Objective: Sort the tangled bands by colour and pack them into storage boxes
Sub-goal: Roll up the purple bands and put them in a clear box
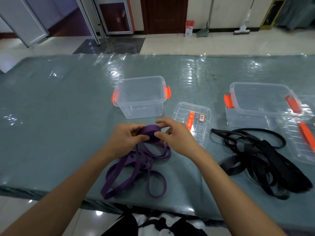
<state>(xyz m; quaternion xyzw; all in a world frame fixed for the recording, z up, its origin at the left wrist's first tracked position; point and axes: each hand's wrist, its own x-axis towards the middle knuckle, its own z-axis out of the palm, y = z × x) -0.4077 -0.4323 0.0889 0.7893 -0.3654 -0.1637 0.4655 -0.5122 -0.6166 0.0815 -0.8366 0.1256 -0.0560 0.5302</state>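
a view from above of a person's two bare forearms reaching over a desk (59, 103) covered in shiny grey-green plastic sheeting. both hands meet near the middle of the desk around a small coil of purple band (150, 133). the left hand (125, 138) curls its fingers and thumb round the left side of the coil, and the right hand (173, 135) pinches the coil's right side between thumb and curled fingers. loose purple bands (136, 169) trail down from the coil and lie in tangled loops on the desk, reaching close to its near edge.

just behind the hands stands a clear storage box (140, 97) with orange clips, open and upright. a clear lid (192, 121) with an orange handle lies flat just right of the hands. further right is a second clear box (262, 106), also open; a second lid (301, 142) seems to lean against or lie beside it, though the edge of the view makes that hard to tell. a heap of black bands (262, 162) lies on the desk in front of that box, well apart from the purple ones.
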